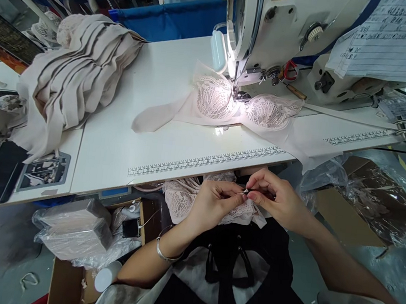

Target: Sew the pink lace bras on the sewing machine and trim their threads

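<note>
My left hand [218, 199] and my right hand [274, 198] meet in front of the table edge, fingertips pinched together. Between them is a small dark and pale piece [245, 191], too small to name. Below and behind my hands, pale pink lace garments [179, 200] lie over my lap. On the table, a pale pink lace bra [217, 100] lies spread out under the needle of a sewing machine [273, 33], its right end hanging over the front edge. Neither hand touches this bra.
A heap of beige fabric pieces [81, 71] lies at the table's left. A printed ruler [205, 160] runs along the front edge. A phone [44, 172] lies front left. Cardboard boxes [66, 278] and plastic-wrapped packs [75, 228] stand below; another open box [348, 215] is at right.
</note>
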A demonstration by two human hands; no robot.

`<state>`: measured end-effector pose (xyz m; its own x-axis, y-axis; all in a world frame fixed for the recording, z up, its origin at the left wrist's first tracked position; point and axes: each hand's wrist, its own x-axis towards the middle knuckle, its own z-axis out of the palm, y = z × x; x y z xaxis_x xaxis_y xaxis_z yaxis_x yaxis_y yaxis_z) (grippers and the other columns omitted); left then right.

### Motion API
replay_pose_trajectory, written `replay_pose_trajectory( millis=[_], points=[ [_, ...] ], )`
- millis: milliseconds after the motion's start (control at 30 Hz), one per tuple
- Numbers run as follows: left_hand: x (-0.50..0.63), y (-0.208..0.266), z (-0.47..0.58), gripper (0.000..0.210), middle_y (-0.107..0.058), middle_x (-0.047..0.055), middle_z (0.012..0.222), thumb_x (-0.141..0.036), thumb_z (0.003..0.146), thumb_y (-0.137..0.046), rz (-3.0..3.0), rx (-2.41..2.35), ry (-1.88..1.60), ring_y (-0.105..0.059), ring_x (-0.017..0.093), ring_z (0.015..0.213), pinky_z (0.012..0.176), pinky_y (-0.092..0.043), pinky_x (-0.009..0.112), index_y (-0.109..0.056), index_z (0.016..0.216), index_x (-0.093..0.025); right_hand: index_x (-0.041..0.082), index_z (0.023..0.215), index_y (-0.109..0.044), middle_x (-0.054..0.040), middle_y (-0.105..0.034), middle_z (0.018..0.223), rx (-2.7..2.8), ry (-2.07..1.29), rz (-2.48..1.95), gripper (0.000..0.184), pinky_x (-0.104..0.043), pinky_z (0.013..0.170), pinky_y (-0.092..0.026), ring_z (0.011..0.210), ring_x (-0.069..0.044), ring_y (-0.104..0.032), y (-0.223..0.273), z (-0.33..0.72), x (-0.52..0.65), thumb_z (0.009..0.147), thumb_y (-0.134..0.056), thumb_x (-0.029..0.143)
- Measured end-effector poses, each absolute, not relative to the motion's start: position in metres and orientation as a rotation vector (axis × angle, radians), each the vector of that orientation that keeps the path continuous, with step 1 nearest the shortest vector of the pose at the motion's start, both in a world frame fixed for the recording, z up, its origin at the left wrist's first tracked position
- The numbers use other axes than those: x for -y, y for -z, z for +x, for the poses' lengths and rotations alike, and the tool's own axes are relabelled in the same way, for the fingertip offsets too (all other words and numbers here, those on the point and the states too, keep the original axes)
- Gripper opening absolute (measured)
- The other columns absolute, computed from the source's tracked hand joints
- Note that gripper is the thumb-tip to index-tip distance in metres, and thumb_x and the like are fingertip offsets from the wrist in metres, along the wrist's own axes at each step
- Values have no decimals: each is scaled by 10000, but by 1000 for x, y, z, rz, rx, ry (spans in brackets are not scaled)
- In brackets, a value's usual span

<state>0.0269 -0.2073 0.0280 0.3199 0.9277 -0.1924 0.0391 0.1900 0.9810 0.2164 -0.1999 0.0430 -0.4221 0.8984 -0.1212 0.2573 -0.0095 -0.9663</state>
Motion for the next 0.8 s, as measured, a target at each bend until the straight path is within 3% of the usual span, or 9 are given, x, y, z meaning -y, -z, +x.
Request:
replay_pose_trajectory(
  millis=[267, 333, 433, 500, 600, 633, 700, 800],
  points=[
    [205, -27, 25, 286, -643, 13, 561, -450, 796, -790, 1143, -1133, -905, -461, 89, 486, 442, -330, 202, -821, 772, -167, 245, 915, -571, 48, -481, 614, 1634, -1063, -1215, 377, -267, 462, -321, 490, -111, -413, -32, 222, 212, 970, -546, 617],
    [204, -28, 24, 271, -667, 14, 579, -440, 795, -796, 1120, -1158, -973, -482, 87, 486, 450, -347, 200, -826, 784, -171, 244, 889, -599, 44, -522, 603, 1803, -903, -1157, 292, -270, 463, -333, 463, -104, -421, -25, 222, 220, 967, -605, 526],
    [207, -30, 26, 214, -725, 19, 641, -391, 832, -774, 1127, -1166, -1065, -545, 99, 511, 477, -404, 206, -829, 807, -185, 244, 913, -645, 9, -653, 653, 2046, -666, -1090, 50, -288, 525, -424, 511, -139, -560, -9, 219, 229, 950, -617, 262],
    [211, -32, 27, 164, -755, 17, 685, -340, 857, -758, 1189, -1197, -1130, -571, 103, 522, 488, -424, 212, -830, 825, -197, 232, 975, -668, -23, -709, 706, 2123, -539, -1102, 107, -310, 576, -463, 592, -183, -642, 1, 219, 231, 921, -590, 182],
    [214, -33, 24, 116, -792, 20, 782, -288, 886, -747, 1321, -1285, -1226, -620, 116, 567, 520, -460, 227, -826, 858, -209, 213, 952, -688, -39, -716, 721, 2231, -509, -1149, 99, -314, 569, -446, 593, -191, -640, 4, 226, 228, 896, -614, 179],
    [213, -32, 22, 124, -798, 24, 813, -285, 907, -731, 1366, -1299, -1239, -649, 126, 608, 563, -492, 236, -821, 865, -211, 215, 895, -684, -33, -691, 700, 2255, -574, -1148, 64, -305, 548, -428, 573, -177, -616, -1, 230, 226, 902, -624, 193],
    [208, -29, 16, 162, -804, 54, 949, -314, 958, -682, 1484, -1269, -1272, -719, 170, 819, 772, -562, 287, -803, 924, -212, 225, 760, -642, -24, -624, 694, 2246, -797, -1087, 167, -284, 515, -404, 562, -148, -569, -16, 239, 223, 927, -640, 239],
    [196, -14, 16, 467, -655, 146, 1380, -548, 1010, -539, 1631, -902, -1253, -602, 268, 1290, 1116, -459, 446, -662, 1292, -196, 234, 658, -543, -19, -574, 741, 2117, -1102, -842, 359, -264, 543, -460, 610, -129, -582, -48, 247, 224, 981, -612, 374]
  ],
)
